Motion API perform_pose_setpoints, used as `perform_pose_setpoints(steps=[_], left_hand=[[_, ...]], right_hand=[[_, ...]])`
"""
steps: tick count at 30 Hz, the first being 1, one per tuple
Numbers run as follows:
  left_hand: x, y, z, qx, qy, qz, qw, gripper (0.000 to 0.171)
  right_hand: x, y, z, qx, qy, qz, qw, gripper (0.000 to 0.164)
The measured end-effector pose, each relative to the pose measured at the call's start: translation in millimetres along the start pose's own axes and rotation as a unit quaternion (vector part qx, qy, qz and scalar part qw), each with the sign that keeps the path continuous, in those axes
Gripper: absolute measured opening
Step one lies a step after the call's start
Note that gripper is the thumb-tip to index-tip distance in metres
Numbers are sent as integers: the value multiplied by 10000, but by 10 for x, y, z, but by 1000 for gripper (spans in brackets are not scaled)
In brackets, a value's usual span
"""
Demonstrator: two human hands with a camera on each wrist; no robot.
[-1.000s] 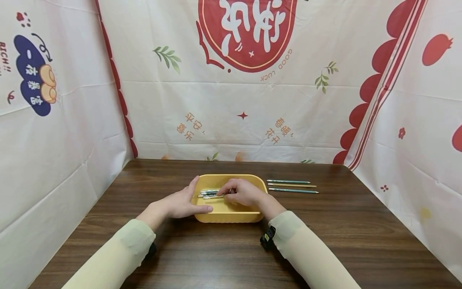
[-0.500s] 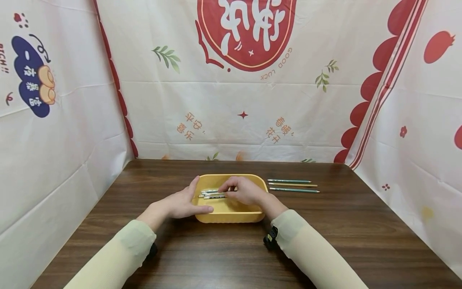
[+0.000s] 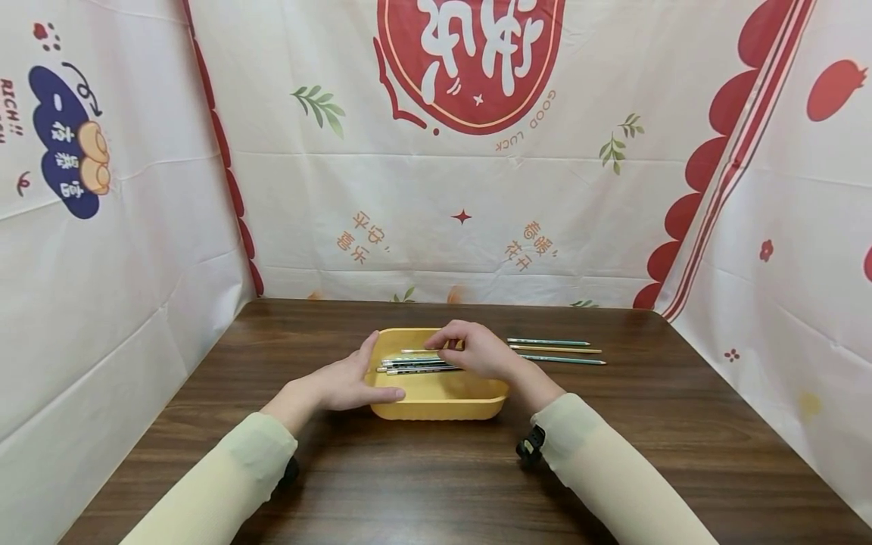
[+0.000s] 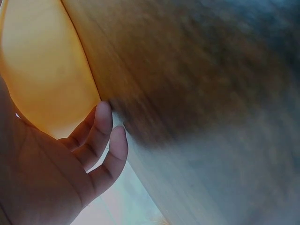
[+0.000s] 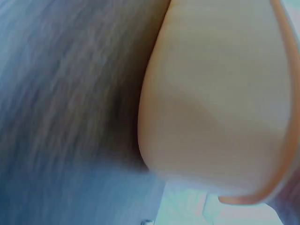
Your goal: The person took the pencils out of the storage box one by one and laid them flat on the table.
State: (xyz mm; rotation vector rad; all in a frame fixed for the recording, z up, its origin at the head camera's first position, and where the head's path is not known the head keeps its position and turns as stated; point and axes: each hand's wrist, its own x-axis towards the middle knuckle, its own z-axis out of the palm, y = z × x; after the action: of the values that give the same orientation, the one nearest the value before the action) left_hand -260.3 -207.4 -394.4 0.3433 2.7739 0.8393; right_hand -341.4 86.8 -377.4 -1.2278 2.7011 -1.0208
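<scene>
The right hand [image 3: 477, 350] is reaching over the right part of a yellow bin [image 3: 436, 410], thumb and fingertips pinching a gold pencil [image 3: 412, 350] near the far wall. Only the pencil's left end is showing; the hand is covering the rest. Below it, a bundle of pencils [image 3: 417, 366] is lying lengthwise on the bin floor, too closely packed to count, its right ends disappearing behind the hand.

The left hand [image 3: 337, 384] is resting against the bin's left end, thumb stretched over the front rim, the other fingers loosely bent along the outside wall; the tray is partly hiding them from the head camera, but the left wrist view is showing some of them.

The right wrist view is giving mostly the bin's outer wall and blurred table, so the right fingertips are staying unseen there.

On the wooden table [image 3: 409, 469], just right of the bin, a far teal pencil [image 3: 549, 341], a second gold pencil [image 3: 559, 349] and a near teal pencil [image 3: 565, 359] are lying side by side, the near one's left end running behind the right wrist.
</scene>
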Motion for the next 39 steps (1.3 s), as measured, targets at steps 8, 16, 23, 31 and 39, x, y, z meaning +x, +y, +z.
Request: perform_pose_setpoints(steps=[8,16,23,31,39], left_hand=[[-7,7,-2,26,-20,-37,10000,137],[-12,9,2,73,-36,19,10000,137],[-17,5,-6,81,-45,69,9999,137],[-20,3,-12,56,-52,58,10000,136],[-32,19,-1,19,-57,28,10000,136]], right_hand=[[-99,16,-153,-63,-105,138,9998,23],[-227,92,-332,-68,-5,214,9997,23],[-377,231,-551,-238,181,267,9992,26],[-565,389,-792,-356,330,512,9975,31],[-786,610,-980,-479,499,723,9950,27]])
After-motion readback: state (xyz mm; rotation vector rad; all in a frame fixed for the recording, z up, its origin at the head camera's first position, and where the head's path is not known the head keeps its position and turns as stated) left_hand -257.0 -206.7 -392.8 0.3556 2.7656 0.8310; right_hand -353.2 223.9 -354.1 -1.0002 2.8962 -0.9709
